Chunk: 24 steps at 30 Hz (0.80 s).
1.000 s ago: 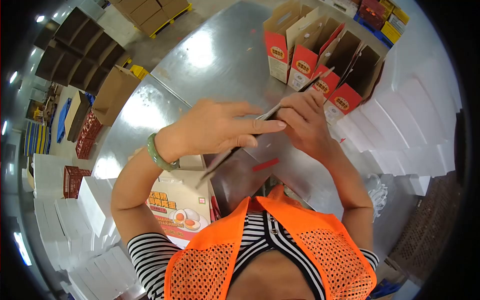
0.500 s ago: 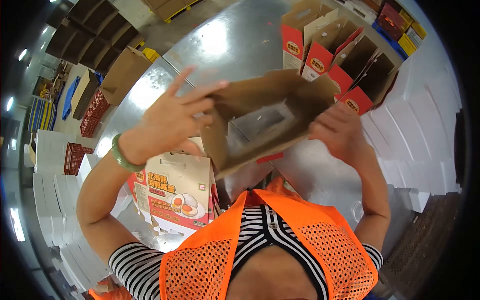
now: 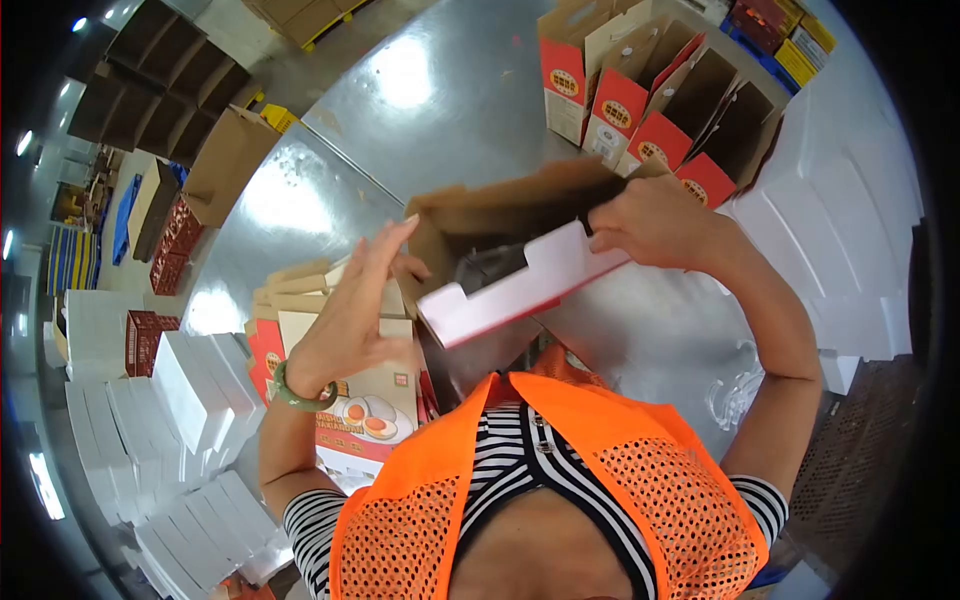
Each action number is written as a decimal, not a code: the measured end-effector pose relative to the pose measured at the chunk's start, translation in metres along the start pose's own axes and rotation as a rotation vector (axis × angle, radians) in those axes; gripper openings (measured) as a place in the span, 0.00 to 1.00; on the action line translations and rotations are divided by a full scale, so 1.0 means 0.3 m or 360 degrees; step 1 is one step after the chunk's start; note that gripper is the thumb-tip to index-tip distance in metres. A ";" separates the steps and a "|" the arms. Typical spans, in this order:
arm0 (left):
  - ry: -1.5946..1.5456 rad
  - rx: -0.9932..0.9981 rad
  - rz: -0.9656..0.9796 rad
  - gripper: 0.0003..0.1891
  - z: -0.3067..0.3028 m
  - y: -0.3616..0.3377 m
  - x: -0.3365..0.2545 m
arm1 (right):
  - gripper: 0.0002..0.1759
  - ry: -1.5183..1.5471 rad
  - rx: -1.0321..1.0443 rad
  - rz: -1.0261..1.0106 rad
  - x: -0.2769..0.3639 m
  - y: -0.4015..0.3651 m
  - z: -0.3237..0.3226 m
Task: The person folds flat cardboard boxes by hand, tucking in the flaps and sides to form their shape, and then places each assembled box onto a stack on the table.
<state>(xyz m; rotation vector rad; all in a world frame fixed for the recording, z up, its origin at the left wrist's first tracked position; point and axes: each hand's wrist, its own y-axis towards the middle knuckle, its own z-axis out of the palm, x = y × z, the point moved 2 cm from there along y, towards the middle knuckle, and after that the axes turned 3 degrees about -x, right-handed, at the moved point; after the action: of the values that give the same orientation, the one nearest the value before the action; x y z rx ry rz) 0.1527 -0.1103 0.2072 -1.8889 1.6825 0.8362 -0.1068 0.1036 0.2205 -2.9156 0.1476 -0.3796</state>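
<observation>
An open cardboard box (image 3: 520, 215) is held up over the metal table in front of my chest, its brown inside facing me. Along its near edge a white flap (image 3: 520, 290) with a notched outline stands out. My right hand (image 3: 655, 220) grips the box at its right end, fingers curled over the edge. At the left end, my left hand (image 3: 360, 310) has its fingers stretched out, the fingertips right by the box wall. Below that hand lie flat printed egg cartons (image 3: 365, 415) in a pile, partly covered by my forearm.
Several red-and-brown boxes (image 3: 615, 105) stand open in a row at the back right of the metal table (image 3: 440, 130). White stacked trays (image 3: 830, 220) rise on the right, and white boxes (image 3: 195, 390) on the left. Clear plastic pieces (image 3: 735, 390) lie near my right elbow.
The box has tipped, and its white flap now shows along the near edge. My left hand has come down along its left side; my right hand has shifted up and slightly left.
</observation>
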 end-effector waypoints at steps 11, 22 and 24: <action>-0.1028 -0.1436 -0.0123 0.50 0.231 0.025 0.076 | 0.24 -0.0208 -0.0861 -0.0149 0.046 0.038 0.156; -0.1384 -0.1369 -0.0298 0.46 0.177 0.083 0.113 | 0.32 0.1915 -0.1694 0.0484 -0.116 0.023 0.266; -0.1543 -0.1325 -0.0529 0.47 0.181 0.091 0.116 | 0.27 0.1843 -0.1561 0.0673 -0.123 0.029 0.284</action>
<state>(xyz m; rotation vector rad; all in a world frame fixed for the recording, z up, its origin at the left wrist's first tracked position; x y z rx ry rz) 0.1206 -0.1006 0.1456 -1.6200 0.4203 2.0538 -0.1207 0.1151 0.1289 -2.7717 1.3841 -2.3567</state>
